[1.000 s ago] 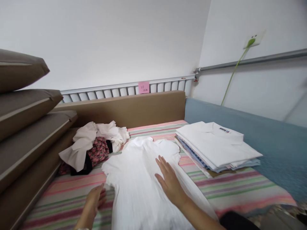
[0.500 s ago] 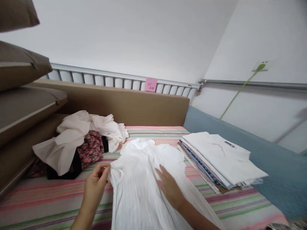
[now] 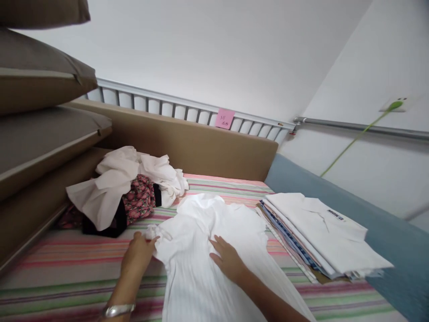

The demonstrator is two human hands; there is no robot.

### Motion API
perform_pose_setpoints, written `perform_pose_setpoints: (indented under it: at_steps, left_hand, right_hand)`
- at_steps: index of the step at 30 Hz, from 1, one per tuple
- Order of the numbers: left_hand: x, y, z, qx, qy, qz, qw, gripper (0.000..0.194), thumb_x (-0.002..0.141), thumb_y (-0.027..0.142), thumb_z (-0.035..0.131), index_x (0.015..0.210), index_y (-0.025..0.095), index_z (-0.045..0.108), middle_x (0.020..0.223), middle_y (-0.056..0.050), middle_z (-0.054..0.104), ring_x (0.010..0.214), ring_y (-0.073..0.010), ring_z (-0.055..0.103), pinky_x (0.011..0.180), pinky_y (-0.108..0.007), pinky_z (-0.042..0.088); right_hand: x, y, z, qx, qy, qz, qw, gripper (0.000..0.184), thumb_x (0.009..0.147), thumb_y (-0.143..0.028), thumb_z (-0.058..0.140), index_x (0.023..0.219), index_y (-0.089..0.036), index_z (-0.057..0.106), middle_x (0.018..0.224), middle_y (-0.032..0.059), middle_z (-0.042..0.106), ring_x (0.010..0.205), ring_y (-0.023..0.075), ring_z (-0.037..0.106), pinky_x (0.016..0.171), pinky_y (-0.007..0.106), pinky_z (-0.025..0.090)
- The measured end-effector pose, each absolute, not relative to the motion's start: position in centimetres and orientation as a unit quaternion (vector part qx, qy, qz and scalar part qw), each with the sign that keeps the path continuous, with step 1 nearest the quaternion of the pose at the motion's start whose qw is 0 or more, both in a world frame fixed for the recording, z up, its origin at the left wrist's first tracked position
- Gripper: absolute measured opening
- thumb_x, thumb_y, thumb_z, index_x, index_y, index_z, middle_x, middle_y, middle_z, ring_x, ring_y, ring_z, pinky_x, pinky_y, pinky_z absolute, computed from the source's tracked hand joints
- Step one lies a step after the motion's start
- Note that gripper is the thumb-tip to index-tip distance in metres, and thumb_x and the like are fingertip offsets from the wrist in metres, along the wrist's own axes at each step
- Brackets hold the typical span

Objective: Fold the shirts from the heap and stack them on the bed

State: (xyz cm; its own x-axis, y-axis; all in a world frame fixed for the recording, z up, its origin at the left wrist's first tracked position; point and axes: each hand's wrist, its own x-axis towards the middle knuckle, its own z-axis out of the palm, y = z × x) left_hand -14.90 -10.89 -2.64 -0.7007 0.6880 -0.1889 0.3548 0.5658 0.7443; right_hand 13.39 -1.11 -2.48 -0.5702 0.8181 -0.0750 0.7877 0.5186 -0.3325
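Note:
A white ribbed garment (image 3: pixel 204 232) lies spread on the striped sheet (image 3: pixel 67 277) in front of me. My left hand (image 3: pixel 138 255) is at its left sleeve, fingers pinched on the ruffled sleeve edge. My right hand (image 3: pixel 226 263) lies flat on the middle of the garment with fingers stretched out, pressing it down. A silver bangle (image 3: pixel 118 309) sits on my left wrist.
A heap of unfolded clothes (image 3: pixel 127 192), white and pink floral, lies at the back left. A stack of folded shirts (image 3: pixel 321 232) sits on the right. Brown cushions (image 3: pixel 40 129) are stacked along the left; a blue pad (image 3: pixel 395 250) runs along the right wall.
My left hand moved from beside the garment to its left sleeve and took hold of the edge. My right hand stayed flat on the garment. The view swung to the left.

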Motion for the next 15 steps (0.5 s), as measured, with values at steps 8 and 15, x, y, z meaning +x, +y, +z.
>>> perform_pose_setpoints:
  at_steps: [8,15]
  left_hand:
    - [-6.4,-9.9,-0.8,0.519,0.635,0.538,0.197,0.029,0.079,0.013,0.039,0.1,0.017,0.059,0.1,-0.008,0.065,0.095,-0.0175,0.059,0.084,-0.029,0.044]
    - [-1.5,-12.7,0.0,0.719,0.514,0.427,0.194,0.033,0.084,0.012,0.041,0.107,0.024,0.063,0.105,-0.007,0.065,0.099,-0.0205,0.055,0.088,-0.036,0.043]
  right_hand:
    - [5.3,-1.4,4.1,-0.467,-0.75,0.441,0.159,0.065,0.073,-0.056,0.056,0.125,-0.017,0.051,0.124,0.0111,0.056,0.11,0.0246,0.054,0.093,0.036,0.043]
    - [1.8,2.9,3.4,-0.489,-0.687,0.527,0.108,0.041,0.053,-0.032,0.075,0.088,-0.016,0.064,0.087,0.0092,0.069,0.096,0.0313,0.06,0.084,0.042,0.047]
